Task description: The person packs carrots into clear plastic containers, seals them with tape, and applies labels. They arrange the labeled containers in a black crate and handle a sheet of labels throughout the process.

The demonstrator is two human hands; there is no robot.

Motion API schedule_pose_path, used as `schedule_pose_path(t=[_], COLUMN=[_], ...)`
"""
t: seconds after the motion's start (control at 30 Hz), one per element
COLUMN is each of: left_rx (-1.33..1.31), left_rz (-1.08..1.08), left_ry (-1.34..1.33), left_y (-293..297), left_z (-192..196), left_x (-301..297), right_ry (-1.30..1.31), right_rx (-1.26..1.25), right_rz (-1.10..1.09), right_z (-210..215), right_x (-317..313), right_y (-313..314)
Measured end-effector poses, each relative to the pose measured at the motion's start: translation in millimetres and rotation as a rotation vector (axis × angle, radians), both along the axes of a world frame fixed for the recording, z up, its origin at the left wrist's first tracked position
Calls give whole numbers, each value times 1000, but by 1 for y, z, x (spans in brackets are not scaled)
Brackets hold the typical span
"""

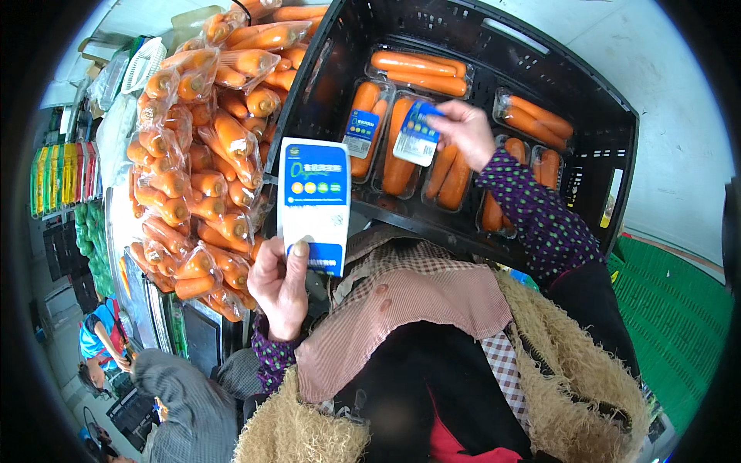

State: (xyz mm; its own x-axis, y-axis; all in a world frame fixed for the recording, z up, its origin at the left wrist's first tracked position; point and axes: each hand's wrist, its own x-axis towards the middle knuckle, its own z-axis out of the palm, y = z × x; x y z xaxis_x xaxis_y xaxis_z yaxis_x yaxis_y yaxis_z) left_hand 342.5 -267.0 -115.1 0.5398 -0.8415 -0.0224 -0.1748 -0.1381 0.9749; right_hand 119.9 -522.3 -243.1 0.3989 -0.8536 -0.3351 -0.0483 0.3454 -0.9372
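My left hand is closed with the thumb on top, pinching a tall stack of blue-and-white labels left of the black crate. Over the crate, my right hand pinches a single blue-and-white label by its upper right corner. That label lies against or just above a clear-wrapped carrot pack; contact is hard to tell. Just left of it, another carrot pack bears a similar label. Several more wrapped carrot packs rest in the black crate, without visible labels.
A large heap of bagged carrots rises left of the crate. Green plastic crates stand at the right. Coloured baskets and green net bags sit far left. A person in a blue top is at the lower left.
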Motion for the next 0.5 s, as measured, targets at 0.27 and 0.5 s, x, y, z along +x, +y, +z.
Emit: schedule_pose_path(t=[0.27,0.5], left_rx=[-94,-52], left_rz=[-136,-150], left_ry=[7,86], left_y=[-3,-15], left_z=[-6,-15], left_x=[-10,-17], right_ry=[664,884], right_rx=[-418,-685], right_rz=[123,469], right_z=[-41,-32], right_x=[22,52], right_y=[17,31])
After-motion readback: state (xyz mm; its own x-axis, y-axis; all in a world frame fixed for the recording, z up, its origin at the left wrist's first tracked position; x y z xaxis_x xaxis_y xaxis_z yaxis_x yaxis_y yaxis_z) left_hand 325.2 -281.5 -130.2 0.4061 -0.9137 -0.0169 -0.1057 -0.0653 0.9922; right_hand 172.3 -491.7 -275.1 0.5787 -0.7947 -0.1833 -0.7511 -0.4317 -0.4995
